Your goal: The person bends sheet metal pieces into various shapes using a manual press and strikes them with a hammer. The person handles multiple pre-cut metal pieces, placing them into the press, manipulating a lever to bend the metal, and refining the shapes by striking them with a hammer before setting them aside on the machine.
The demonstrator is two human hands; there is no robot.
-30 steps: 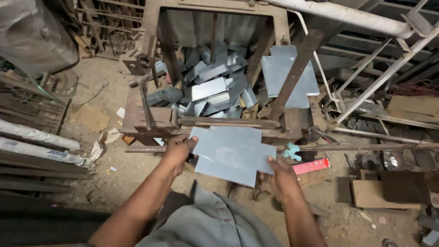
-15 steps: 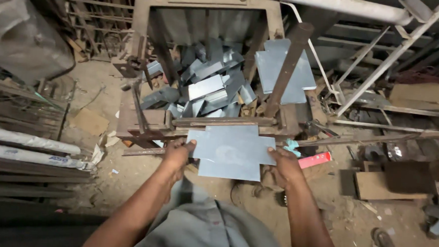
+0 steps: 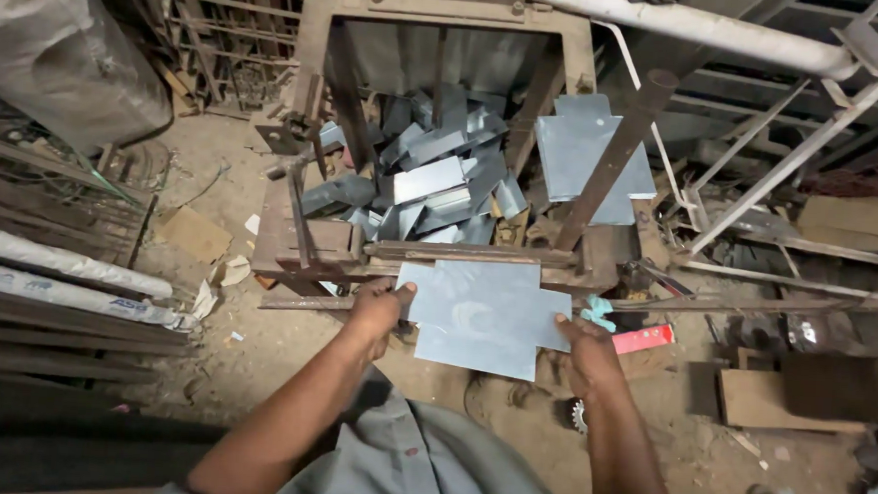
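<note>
Flat grey notched metal sheet (image 3: pixel 483 314) gripped at both edges, left hand (image 3: pixel 373 314) and right hand (image 3: pixel 586 353) fingers clamped; best kept level against rusty steel press frame (image 3: pixel 309 240), mid-frame.

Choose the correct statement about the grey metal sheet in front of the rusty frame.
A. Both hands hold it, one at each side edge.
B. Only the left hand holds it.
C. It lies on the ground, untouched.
A: the left hand grips the left edge of the metal sheet and the right hand grips its right edge.

The worker wore a loose grey garment with faint small reddish flecks, both forearms bare to the left hand (image 3: pixel 375 312) and right hand (image 3: pixel 588 353).
</note>
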